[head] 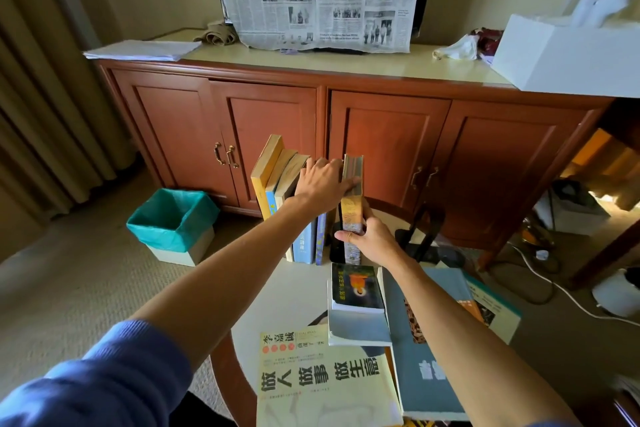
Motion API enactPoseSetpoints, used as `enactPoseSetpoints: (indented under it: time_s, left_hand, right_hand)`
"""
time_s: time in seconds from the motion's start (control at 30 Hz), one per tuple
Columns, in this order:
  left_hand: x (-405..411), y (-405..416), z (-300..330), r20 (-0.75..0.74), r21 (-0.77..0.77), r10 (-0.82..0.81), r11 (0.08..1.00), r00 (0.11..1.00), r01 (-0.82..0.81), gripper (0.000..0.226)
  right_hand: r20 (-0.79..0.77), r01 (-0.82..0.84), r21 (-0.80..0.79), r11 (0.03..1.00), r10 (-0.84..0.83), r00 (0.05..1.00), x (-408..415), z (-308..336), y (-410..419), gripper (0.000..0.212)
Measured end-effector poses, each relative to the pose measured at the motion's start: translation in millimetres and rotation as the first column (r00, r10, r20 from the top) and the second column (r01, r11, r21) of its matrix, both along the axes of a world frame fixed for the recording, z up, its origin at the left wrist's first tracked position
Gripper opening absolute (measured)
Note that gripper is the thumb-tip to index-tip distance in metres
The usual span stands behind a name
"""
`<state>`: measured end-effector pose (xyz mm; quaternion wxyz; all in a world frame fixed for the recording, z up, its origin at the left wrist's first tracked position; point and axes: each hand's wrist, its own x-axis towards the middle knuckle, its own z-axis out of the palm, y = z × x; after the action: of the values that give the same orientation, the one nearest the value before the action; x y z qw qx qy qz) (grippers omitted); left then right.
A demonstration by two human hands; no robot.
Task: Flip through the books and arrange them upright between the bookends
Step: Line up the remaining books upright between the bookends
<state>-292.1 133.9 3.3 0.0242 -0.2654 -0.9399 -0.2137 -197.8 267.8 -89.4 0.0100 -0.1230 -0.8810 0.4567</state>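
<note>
Several books (pixel 277 180) stand upright at the far side, leaning left. Just right of them a yellow book (pixel 352 191) stands upright beside a black bookend (pixel 420 236). Nearer, more books (pixel 325 378) lie flat.

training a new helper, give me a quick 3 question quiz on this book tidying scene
1. True or false: the upright book being added to the row is held by both hands.
2. Which hand rests on the top of that book? A) left hand B) right hand C) neither
3. Fill in: the bin on the floor beside the cabinet has a ____ liner.

Key: 1 true; 2 A; 3 teal
</note>
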Motion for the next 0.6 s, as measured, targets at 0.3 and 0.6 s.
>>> enactPoseSetpoints:
  time_s: [0.3, 0.6]
  left_hand:
    - [101, -33, -20, -0.105, 0.290, -0.056, 0.953, 0.993, 0.085, 0.024]
    - [207, -8, -81, 0.589, 0.008, -0.207, 0.968, 0.781, 0.250, 0.037]
  right_hand:
    - [0.007, 0.055, 0.115, 0.992, -0.056, 0.998, 78, 14, 18, 0.056]
    - [0.033, 0.098, 0.256, 0.962, -0.110, 0.993, 178, 0, 57, 0.032]
